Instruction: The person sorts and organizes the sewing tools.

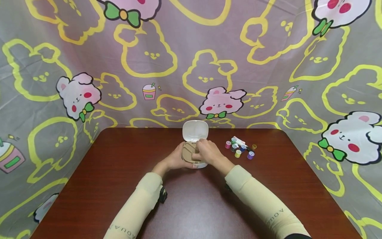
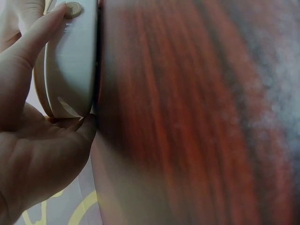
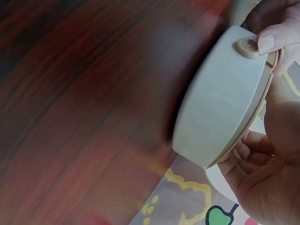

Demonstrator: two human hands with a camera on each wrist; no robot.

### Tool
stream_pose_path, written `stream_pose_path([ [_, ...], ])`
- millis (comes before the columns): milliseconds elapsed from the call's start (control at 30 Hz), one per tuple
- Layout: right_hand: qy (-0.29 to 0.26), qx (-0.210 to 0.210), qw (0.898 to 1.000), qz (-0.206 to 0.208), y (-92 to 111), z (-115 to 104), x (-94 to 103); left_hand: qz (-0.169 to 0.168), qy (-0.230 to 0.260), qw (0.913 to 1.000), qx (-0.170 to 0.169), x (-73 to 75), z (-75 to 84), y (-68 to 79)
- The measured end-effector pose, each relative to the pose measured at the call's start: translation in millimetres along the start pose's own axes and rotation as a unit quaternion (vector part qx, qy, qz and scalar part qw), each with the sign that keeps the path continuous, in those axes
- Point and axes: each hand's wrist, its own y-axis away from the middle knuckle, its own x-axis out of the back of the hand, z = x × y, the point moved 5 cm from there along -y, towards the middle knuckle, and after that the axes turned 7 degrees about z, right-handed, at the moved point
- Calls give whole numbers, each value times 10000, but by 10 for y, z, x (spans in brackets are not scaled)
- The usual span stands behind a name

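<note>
A small white box (image 1: pixel 200 165) with rounded corners stands on the table, its white lid (image 1: pixel 195 130) tipped up at the back. Inside its rim sits a beige compartment tray (image 1: pixel 188 153). My left hand (image 1: pixel 176 157) holds the box round its left side. In the right wrist view the left thumb lies beside a round tan button (image 3: pixel 247 48) on the front wall. Over the tray's right side, my right hand (image 1: pixel 208 152) has its fingers curled at the tray's rim. Its fingertips are partly hidden, and the tray's contents cannot be made out.
Right of the box lies a cluster of small thread spools, among them a pink one (image 1: pixel 228 144), a yellow one (image 1: pixel 237 153) and a purple one (image 1: pixel 250 155). A white-and-black pen-like item (image 1: pixel 239 141) lies among them. A patterned curtain (image 1: pixel 179 66) surrounds the brown table (image 1: pixel 125 156).
</note>
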Motion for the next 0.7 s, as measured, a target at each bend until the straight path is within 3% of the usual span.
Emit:
stream_pose_path([
  [700,139,1,9999,42,-3,-19,16,-81,115,9999,-19,7,-2,6],
])
